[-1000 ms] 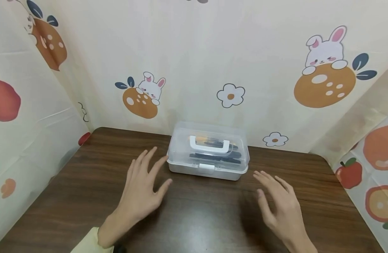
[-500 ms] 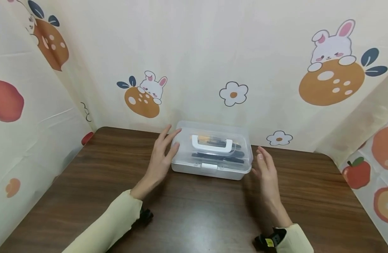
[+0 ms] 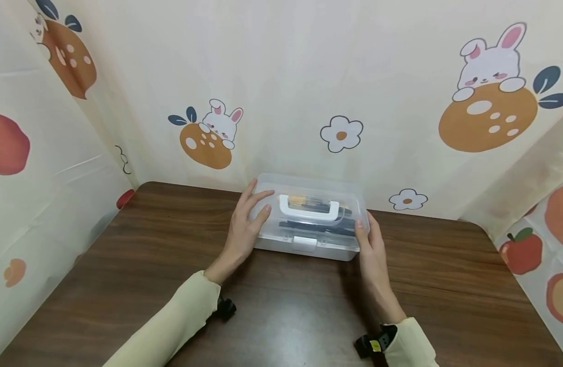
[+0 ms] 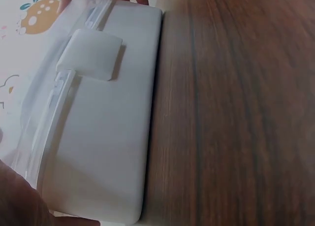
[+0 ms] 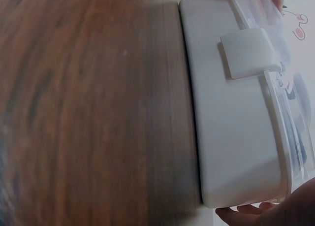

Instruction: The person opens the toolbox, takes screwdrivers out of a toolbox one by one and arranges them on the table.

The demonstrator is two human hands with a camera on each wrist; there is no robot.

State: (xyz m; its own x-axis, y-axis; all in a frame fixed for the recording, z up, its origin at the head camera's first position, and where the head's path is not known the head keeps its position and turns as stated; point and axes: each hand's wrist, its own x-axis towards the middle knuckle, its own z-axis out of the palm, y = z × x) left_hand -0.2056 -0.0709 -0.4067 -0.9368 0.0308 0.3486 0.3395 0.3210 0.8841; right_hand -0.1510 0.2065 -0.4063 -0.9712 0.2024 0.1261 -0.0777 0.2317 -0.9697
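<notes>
The box [image 3: 315,232] sits midway along the back edge of the bench [image 3: 281,316], its ends gripped by the left hand [image 3: 244,224] and right hand [image 3: 372,250]. Probably light, stiff, slippery plastic; the base [image 3: 278,245] should bear holding better than the thin lid [image 3: 309,184].

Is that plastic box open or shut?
Shut: the clear lid sits down on the white base, and the front latch spans the seam.

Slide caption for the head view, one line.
Left hand and right hand hold opposite ends of a closed clear-lidded box on a brown table.
</notes>
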